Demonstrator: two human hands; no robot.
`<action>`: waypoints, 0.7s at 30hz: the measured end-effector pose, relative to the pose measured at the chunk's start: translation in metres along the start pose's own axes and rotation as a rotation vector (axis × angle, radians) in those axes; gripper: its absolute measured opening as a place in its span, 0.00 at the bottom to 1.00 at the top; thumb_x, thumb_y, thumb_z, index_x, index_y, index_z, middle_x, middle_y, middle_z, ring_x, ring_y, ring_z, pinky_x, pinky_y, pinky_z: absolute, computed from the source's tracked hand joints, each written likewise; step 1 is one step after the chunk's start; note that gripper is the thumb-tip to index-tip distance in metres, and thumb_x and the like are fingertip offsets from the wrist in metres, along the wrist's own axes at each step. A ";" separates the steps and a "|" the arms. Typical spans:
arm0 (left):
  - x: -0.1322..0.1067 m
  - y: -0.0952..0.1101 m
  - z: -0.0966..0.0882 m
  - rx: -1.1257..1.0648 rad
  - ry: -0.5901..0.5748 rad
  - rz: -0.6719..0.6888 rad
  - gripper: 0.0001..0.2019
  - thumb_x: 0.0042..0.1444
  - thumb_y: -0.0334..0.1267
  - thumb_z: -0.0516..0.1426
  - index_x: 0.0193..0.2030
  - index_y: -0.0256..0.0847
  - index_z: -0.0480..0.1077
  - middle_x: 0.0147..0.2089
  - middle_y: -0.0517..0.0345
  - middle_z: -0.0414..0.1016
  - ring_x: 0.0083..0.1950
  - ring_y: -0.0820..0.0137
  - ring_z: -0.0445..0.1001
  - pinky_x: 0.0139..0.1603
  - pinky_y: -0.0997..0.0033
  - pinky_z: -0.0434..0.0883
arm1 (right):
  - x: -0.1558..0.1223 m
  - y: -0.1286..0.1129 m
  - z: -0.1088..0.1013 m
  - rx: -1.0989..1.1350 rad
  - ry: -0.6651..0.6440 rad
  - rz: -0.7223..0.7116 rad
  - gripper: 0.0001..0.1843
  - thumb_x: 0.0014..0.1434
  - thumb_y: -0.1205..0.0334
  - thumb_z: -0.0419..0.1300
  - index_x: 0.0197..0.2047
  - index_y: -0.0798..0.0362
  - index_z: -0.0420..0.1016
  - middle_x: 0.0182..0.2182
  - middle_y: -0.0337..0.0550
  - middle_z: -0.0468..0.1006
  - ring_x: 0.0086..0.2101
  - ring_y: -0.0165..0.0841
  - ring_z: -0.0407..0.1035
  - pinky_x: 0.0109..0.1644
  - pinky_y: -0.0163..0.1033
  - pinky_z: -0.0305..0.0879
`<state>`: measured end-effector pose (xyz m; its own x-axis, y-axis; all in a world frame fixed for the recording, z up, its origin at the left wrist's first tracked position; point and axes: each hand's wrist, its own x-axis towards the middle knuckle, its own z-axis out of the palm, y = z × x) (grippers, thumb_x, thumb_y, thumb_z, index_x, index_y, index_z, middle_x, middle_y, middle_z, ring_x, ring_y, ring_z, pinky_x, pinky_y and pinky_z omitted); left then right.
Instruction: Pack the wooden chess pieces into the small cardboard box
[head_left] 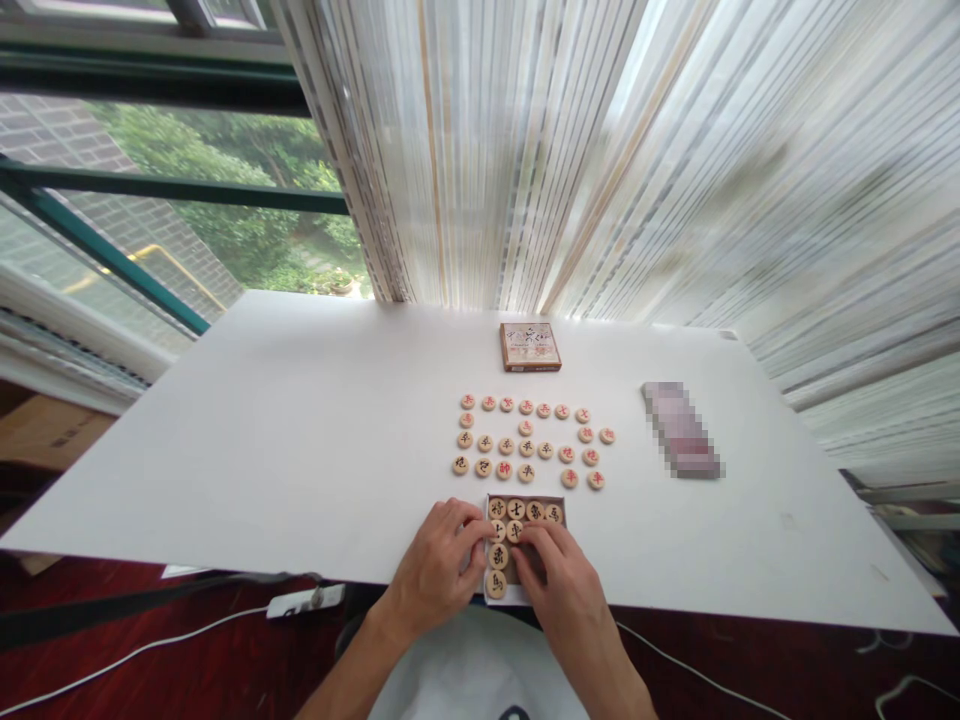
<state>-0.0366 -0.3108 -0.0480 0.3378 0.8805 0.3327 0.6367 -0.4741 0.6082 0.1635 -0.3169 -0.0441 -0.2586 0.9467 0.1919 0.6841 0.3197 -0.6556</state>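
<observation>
A small open box point(513, 575) sits at the table's front edge, with several round wooden Chinese chess pieces lying in it, marked in black. They fill the top row and the left column, and one black-marked piece point(514, 531) lies in the second row. My left hand point(439, 555) is closed at the box's left side, thumb and forefinger at its wall, the fingertip over a piece point(496, 531) there. Inside the box, the curled fingers of my right hand point(566, 580) touch the second-row piece; part of the box is hidden under this hand.
Several loose chess pieces with red and black characters, among them a red-marked piece point(504, 470), lie in rows beyond the box. Behind them is a printed box lid point(531, 347). A blurred-out flat object point(682, 430) lies right on the white table point(300, 430). String curtains point(480, 150) hang behind.
</observation>
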 end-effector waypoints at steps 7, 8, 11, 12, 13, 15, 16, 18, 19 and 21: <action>0.003 0.003 -0.002 0.033 -0.040 -0.019 0.11 0.63 0.25 0.52 0.44 0.42 0.73 0.42 0.53 0.71 0.44 0.63 0.68 0.48 0.59 0.67 | 0.002 -0.005 0.000 0.010 -0.006 0.011 0.08 0.67 0.72 0.56 0.40 0.49 0.69 0.40 0.44 0.75 0.38 0.37 0.75 0.44 0.42 0.74; 0.003 0.004 -0.002 0.033 -0.043 -0.019 0.11 0.63 0.25 0.52 0.44 0.42 0.73 0.41 0.53 0.71 0.44 0.63 0.68 0.48 0.59 0.67 | 0.002 -0.006 0.000 0.005 -0.002 0.012 0.08 0.67 0.72 0.56 0.39 0.50 0.69 0.39 0.43 0.74 0.38 0.37 0.74 0.43 0.41 0.74; 0.003 0.004 -0.003 0.033 -0.046 -0.018 0.11 0.63 0.26 0.52 0.44 0.42 0.73 0.41 0.54 0.71 0.44 0.63 0.69 0.48 0.59 0.67 | 0.003 -0.008 0.000 -0.014 0.020 0.021 0.07 0.67 0.70 0.56 0.37 0.50 0.68 0.36 0.43 0.73 0.35 0.36 0.73 0.40 0.41 0.72; 0.003 0.004 -0.003 0.032 -0.047 -0.020 0.11 0.64 0.26 0.52 0.44 0.42 0.73 0.41 0.54 0.71 0.44 0.63 0.69 0.48 0.59 0.67 | 0.004 -0.008 0.001 -0.019 0.027 0.024 0.07 0.67 0.70 0.56 0.36 0.50 0.68 0.36 0.42 0.73 0.34 0.36 0.72 0.40 0.41 0.72; 0.003 0.004 -0.002 0.030 -0.047 -0.022 0.11 0.64 0.26 0.52 0.44 0.42 0.73 0.41 0.54 0.71 0.44 0.63 0.69 0.48 0.59 0.67 | 0.004 -0.008 0.001 -0.021 0.032 0.027 0.07 0.67 0.69 0.56 0.36 0.50 0.68 0.35 0.42 0.72 0.34 0.36 0.72 0.39 0.41 0.72; 0.003 0.004 -0.002 0.026 -0.049 -0.027 0.11 0.63 0.26 0.53 0.44 0.42 0.73 0.41 0.54 0.71 0.44 0.63 0.69 0.48 0.59 0.67 | 0.005 -0.009 0.001 -0.020 0.032 0.031 0.07 0.67 0.69 0.56 0.36 0.50 0.68 0.35 0.42 0.72 0.33 0.36 0.72 0.38 0.40 0.72; 0.003 0.004 -0.002 0.022 -0.048 -0.027 0.11 0.63 0.26 0.53 0.45 0.43 0.73 0.41 0.54 0.72 0.44 0.63 0.69 0.48 0.60 0.67 | 0.005 -0.009 0.001 -0.017 0.031 0.033 0.07 0.67 0.69 0.56 0.36 0.50 0.68 0.35 0.42 0.72 0.33 0.35 0.72 0.38 0.40 0.71; 0.003 0.003 -0.003 0.011 -0.041 -0.027 0.11 0.63 0.26 0.53 0.45 0.43 0.74 0.41 0.53 0.72 0.44 0.63 0.69 0.48 0.60 0.67 | 0.006 -0.009 0.000 -0.016 0.030 0.032 0.07 0.67 0.68 0.56 0.36 0.50 0.68 0.35 0.42 0.72 0.33 0.35 0.72 0.38 0.39 0.72; 0.003 0.003 -0.003 0.004 -0.037 -0.023 0.11 0.63 0.26 0.53 0.45 0.43 0.74 0.41 0.53 0.72 0.44 0.63 0.69 0.47 0.60 0.67 | 0.006 -0.009 0.000 -0.019 0.034 0.028 0.07 0.68 0.68 0.56 0.36 0.50 0.68 0.35 0.42 0.72 0.33 0.35 0.73 0.38 0.39 0.72; 0.002 0.003 -0.004 -0.014 -0.035 -0.009 0.12 0.63 0.25 0.53 0.44 0.43 0.74 0.41 0.53 0.71 0.43 0.64 0.69 0.47 0.59 0.67 | 0.006 -0.009 0.000 -0.025 0.044 0.019 0.06 0.68 0.68 0.56 0.37 0.50 0.69 0.36 0.43 0.73 0.34 0.36 0.73 0.39 0.40 0.72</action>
<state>-0.0367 -0.3103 -0.0422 0.3561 0.8843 0.3019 0.6300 -0.4658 0.6214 0.1559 -0.3142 -0.0377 -0.2154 0.9533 0.2115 0.7055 0.3017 -0.6413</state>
